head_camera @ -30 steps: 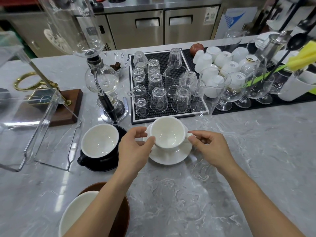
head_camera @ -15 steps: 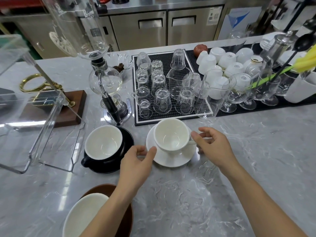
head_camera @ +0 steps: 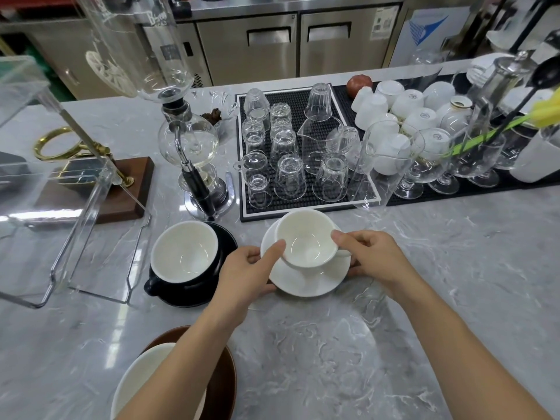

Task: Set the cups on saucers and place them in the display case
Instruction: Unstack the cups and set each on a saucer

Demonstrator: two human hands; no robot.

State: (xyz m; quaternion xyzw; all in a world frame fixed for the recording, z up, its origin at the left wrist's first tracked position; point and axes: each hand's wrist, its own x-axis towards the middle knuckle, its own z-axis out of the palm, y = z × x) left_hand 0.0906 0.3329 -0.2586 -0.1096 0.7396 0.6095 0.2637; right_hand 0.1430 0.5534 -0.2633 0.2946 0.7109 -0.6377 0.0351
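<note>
Hands [head_camera: 306, 268] flank white cup [head_camera: 306, 239] on saucer [head_camera: 312, 280].

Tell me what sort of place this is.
Probably a café or coffee-bar counter: a siphon coffee brewer, drying mats crowded with upturned glasses and white cups, and steel undercounter fridges behind.

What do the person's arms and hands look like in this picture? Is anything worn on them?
Both forearms are bare up to the picture's lower edge: no sleeve shows. The left hand and the right hand wear no gloves, and no ring, watch or bracelet is visible on the parts that show. The fingernails look short and unpainted.
</note>
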